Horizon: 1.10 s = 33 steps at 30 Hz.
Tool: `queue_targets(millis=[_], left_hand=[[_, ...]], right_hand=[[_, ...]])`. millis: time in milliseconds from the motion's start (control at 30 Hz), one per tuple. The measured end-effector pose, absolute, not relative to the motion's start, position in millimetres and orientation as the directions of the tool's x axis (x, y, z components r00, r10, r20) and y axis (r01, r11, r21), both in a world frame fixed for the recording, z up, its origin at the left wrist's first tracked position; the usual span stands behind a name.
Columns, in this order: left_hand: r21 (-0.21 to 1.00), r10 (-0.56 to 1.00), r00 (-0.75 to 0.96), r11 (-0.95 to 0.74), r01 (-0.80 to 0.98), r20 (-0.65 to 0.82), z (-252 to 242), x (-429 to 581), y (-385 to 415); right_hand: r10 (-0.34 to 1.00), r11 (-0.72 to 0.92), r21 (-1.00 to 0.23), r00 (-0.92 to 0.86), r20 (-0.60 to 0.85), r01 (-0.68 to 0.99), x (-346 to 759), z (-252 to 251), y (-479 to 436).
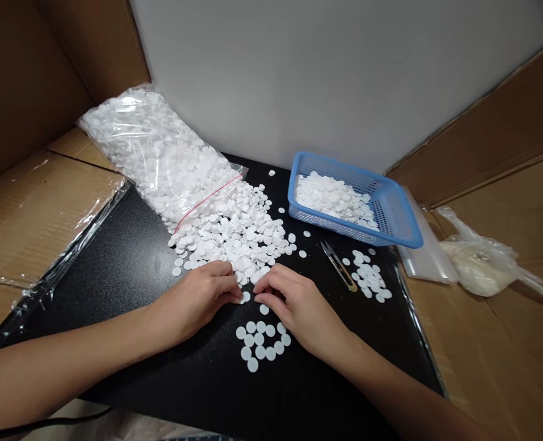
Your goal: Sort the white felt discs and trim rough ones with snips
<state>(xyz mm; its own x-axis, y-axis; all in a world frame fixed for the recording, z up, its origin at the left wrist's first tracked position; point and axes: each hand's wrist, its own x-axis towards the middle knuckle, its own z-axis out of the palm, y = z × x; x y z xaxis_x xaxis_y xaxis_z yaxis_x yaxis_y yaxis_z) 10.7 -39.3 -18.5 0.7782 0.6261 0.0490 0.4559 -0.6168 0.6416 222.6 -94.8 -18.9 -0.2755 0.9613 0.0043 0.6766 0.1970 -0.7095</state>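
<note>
Thin round white discs [234, 236] lie in a loose heap on the black table, spilling from the mouth of a clear plastic bag [147, 141] full of them. At the heap's near edge, my left hand [207, 294] is closed, its thumb and fingertips pinching a white disc [245, 297]. Facing it, my right hand [296, 300] is curled with thumb and index fingertip close together; whatever they hold is too small to tell. A single disc [264, 309] lies just below the right thumb. Closer to me, several discs [259, 339] are spread flat in a loose group, partly beside my right wrist.
A blue plastic basket [358, 233] holding more discs stands at the back right. Thread snips [339, 266] lie before it, beside a small pile of discs [371, 278]. Further right are clear plastic bags [480, 266] on cardboard [505, 343]. A grey wall [271, 79] rises behind.
</note>
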Motion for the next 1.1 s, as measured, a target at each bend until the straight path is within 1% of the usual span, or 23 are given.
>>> queue_targets(millis=[200,333,433,533,600,700,733,833,867,900,933,1000,1067,1100], left_hand=[[0.629,0.607,0.794,-0.632,0.452,0.039,-16.7,11.3,-38.6],[0.624,0.617,0.785,-0.635,0.456,0.054,-16.1,12.4,-39.2],[0.647,0.627,0.775,-0.624,0.438,0.079,-16.3,11.8,-40.2],[0.713,0.662,0.745,-0.562,0.42,0.083,-16.4,9.2,-41.1],[0.762,0.699,0.713,-0.492,0.422,0.056,-16.2,7.2,-40.9],[0.798,0.735,0.678,-0.418,0.433,0.017,-16.4,6.1,-39.6],[0.804,0.74,0.672,-0.408,0.432,0.015,-16.8,6.4,-39.3],[0.827,0.73,0.683,-0.403,0.393,0.031,-17.7,8.7,-39.3],[0.835,0.722,0.691,-0.4,0.377,0.034,-17.5,9.4,-39.5],[0.842,0.714,0.699,-0.398,0.363,0.036,-16.7,9.8,-39.5],[0.846,0.709,0.704,-0.397,0.355,0.038,-15.3,9.9,-39.2],[0.847,0.716,0.697,-0.393,0.359,0.037,-10.9,8.5,-36.8],[0.847,0.739,0.674,-0.367,0.384,0.015,-5.0,5.2,-32.3],[0.851,0.744,0.668,-0.339,0.402,-0.019,-2.0,3.1,-29.7]], right_hand=[[0.95,0.162,-0.605,-0.29,-0.12,0.78,216.6,-10.3,-93.9],[0.962,0.089,-0.557,-0.215,-0.166,0.826,230.4,-7.1,-93.4],[0.977,0.06,-0.449,-0.144,-0.156,0.892,255.6,-4.9,-92.0],[0.999,0.001,-0.274,-0.015,-0.048,0.962,279.8,-1.4,-93.1],[1.0,-0.019,-0.212,0.021,0.011,0.977,288.3,0.6,-96.4],[0.997,-0.001,-0.159,0.014,0.077,0.987,291.3,1.1,-102.6],[0.993,0.013,-0.123,0.001,0.115,0.992,291.9,0.5,-104.0],[0.951,0.004,0.07,-0.025,0.307,0.998,298.4,-2.2,-104.2],[0.931,-0.018,0.123,-0.028,0.365,0.992,302.2,-3.0,-103.4],[0.915,-0.039,0.146,-0.024,0.403,0.989,306.1,-3.5,-102.4],[0.905,-0.053,0.129,-0.007,0.425,0.99,309.6,-3.6,-101.4],[0.9,-0.035,0.014,0.025,0.436,0.999,312.9,-3.0,-100.1],[0.896,0.041,-0.124,0.019,0.443,0.991,308.1,-1.5,-100.1],[0.894,0.097,-0.182,-0.005,0.447,0.978,302.2,-0.8,-100.7]])
